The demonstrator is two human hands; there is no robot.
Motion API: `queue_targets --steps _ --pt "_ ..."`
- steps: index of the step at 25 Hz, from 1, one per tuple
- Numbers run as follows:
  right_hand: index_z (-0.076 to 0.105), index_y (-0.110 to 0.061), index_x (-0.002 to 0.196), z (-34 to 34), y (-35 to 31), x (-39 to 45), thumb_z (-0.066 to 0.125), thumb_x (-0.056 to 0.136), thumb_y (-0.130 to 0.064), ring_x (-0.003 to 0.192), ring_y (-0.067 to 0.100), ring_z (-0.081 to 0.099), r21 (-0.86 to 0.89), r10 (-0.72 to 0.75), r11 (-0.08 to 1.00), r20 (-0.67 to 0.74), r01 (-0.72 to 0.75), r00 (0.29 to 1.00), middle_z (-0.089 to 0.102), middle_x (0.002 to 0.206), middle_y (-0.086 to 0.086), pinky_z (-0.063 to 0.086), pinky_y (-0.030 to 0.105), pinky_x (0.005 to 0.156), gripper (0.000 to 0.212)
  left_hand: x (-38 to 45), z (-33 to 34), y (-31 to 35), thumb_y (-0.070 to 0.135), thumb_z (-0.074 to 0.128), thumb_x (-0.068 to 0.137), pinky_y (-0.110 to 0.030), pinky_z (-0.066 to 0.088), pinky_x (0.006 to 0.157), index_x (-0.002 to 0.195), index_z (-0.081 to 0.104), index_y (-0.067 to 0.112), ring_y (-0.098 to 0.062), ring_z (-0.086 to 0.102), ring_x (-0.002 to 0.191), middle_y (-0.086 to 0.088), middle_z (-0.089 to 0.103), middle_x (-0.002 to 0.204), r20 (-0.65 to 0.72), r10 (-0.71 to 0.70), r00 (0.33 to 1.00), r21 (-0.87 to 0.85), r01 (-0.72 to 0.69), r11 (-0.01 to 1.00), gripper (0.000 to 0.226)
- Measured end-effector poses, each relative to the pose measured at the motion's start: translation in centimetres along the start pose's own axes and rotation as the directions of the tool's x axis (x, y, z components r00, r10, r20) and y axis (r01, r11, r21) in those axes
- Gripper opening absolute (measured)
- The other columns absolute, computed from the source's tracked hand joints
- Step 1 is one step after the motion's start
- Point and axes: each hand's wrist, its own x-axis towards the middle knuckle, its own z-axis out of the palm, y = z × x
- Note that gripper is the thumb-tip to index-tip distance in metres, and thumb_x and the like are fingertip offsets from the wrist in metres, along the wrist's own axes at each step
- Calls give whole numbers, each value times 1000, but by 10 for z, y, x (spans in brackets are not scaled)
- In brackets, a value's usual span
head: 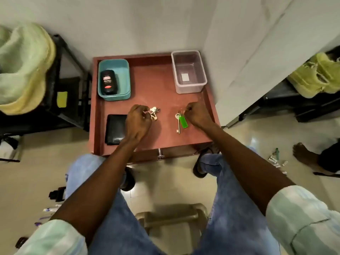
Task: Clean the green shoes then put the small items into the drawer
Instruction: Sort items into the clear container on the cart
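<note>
Both hands were down in the open drawer [206,138], each on a set of keys.

The left hand [137,119] pinched a pale key bunch [154,113] beside the wallet [116,131]; the right hand [197,115] pinched the ring of the green-tagged key [181,122]. The green shoes [318,76] sat on a shelf at the right.

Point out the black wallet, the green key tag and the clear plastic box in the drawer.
black wallet [115,128], head view, middle of its leather cover.
green key tag [183,122], head view, centre of the tag.
clear plastic box [202,70], head view, its right wall.
</note>
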Motion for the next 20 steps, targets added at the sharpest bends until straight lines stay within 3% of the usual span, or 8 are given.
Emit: queue_targets --steps 3,6,11,16,20 --pt "60 -18 65 5 -6 14 65 82 -36 63 17 58 65 31 997 -21 -29 999 63 66 1 42 28 59 26 30 11 0 12 57 85 -35 52 81 102 70 8 -26 65 85 -11 66 104 -24 -27 999 -39 26 999 21" --pt "56 -18 64 11 -5 19 72 77 -30 58 16 51 26 87 996 2 -87 996 56 64 -1 30 24 49 24 50 23 5 18 56 86 -38 53 82 105 68 11 -26 64 89 -9 62 110 36 -24 999 -9 24 1000 23" --pt "64 -11 60 15 -7 30 76 72 -24 66 23 63 -26 133 991 141 -131 981 67 68 5 47 31 61 21 71 30 13 17 57 86 -36 51 83 103 69 8 -26 62 93 -10 60 112 30 -17 999 28 17 999 22" --pt "72 -13 67 -9 -15 24 82 74 -18 75 21 69 399 -41 917 151 -23 988 74 76 7 56 41 77 13 79 25 15 17 61 88 -33 52 82 103 69 8 -23 62 92 -10 60 114 7 -46 999 6 45 999 20" --pt "75 -3 78 -28 -27 14 80 77 -10 77 19 70 501 -78 862 -17 75 997 74 79 7 54 26 74 8 80 22 18 17 60 88 -35 52 84 102 69 9 -23 62 94 -10 60 114 -1 -50 999 2 50 999 19"
